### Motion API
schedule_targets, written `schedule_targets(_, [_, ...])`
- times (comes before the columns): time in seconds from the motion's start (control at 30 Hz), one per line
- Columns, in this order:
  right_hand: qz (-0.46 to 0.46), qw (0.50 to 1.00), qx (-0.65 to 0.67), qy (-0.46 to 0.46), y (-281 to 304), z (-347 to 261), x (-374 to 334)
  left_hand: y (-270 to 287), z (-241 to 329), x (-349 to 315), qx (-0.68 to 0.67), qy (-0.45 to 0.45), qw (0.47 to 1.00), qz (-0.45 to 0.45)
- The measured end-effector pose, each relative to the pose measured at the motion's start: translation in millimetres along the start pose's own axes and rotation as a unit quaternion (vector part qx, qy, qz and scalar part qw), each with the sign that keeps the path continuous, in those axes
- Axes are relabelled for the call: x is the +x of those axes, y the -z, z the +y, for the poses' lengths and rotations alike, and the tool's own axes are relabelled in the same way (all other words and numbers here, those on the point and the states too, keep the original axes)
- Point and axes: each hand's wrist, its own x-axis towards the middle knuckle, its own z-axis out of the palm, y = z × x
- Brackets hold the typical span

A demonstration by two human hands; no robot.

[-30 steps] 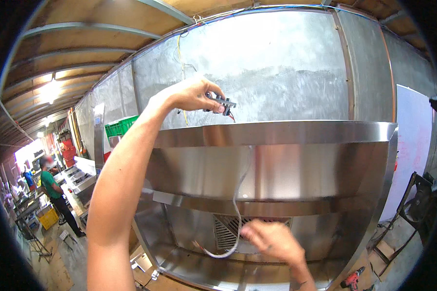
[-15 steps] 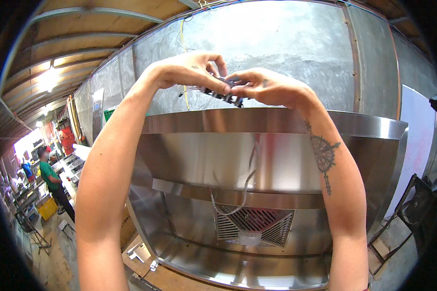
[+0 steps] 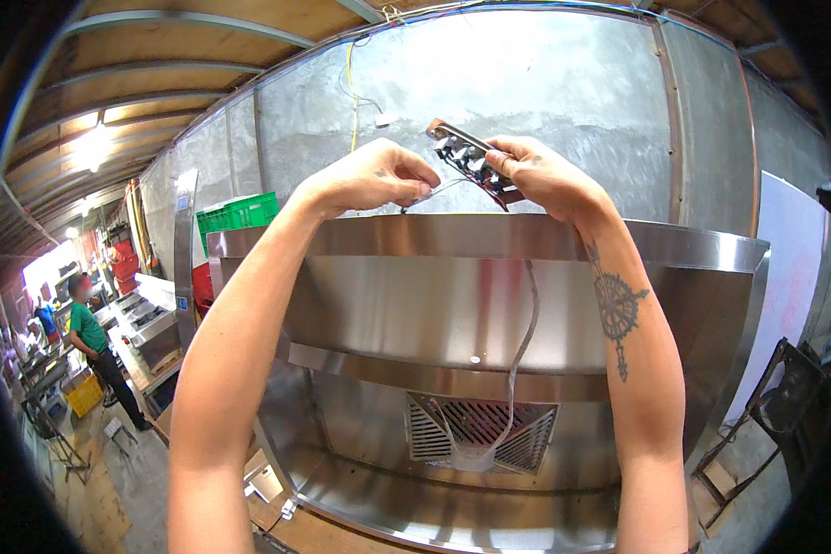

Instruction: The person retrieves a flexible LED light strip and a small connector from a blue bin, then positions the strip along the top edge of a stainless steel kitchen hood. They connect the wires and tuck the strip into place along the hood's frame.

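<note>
Above the front edge of a stainless steel range hood [image 3: 452,235], both my arms are raised. My right hand [image 3: 552,177] is closed on one end of a narrow switch strip [image 3: 471,164] with dark and silvery parts along it, held tilted. To its left, my left hand [image 3: 365,180] is closed, its thumb and fingers pinching a thin pale wire [image 3: 448,185] that stretches toward the strip. Exactly where the wire meets the strip is too small to tell. Below my hands, a grey cable [image 3: 526,337] hangs in the hood, down to a slatted grille [image 3: 429,432] and a translucent cup-like part [image 3: 472,458].
Behind the hood rises a grey wall [image 3: 563,102] with a yellow cable [image 3: 351,88]. A green crate [image 3: 238,213] is at the left. Farther left, a person in a green shirt [image 3: 88,328] stands by a worktable. A dark metal frame [image 3: 780,392] stands at the right.
My hands have drawn apart. The strip has moved right and tilted up with my right hand, while my left hand has gone lower, and the wire now shows between them. The grey cable hangs differently.
</note>
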Motion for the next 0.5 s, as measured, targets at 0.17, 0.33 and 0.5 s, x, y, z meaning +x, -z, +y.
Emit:
schedule_targets(0.17, [0.028,0.999,0.046,-0.005,-7.5,-2.9,-2.9,-5.7,6.5,5.0,0.119,0.012,0.993,-0.014])
schedule_targets(0.33, [0.034,0.998,0.056,-0.023,0.1,-2.5,-1.3,-11.0,10.6,11.9,-0.054,0.036,0.997,0.029])
schedule_targets(0.5, [0.088,0.992,0.088,-0.025,-8.0,-7.3,-6.2,-22.1,5.5,20.1,-0.111,0.055,0.989,0.084])
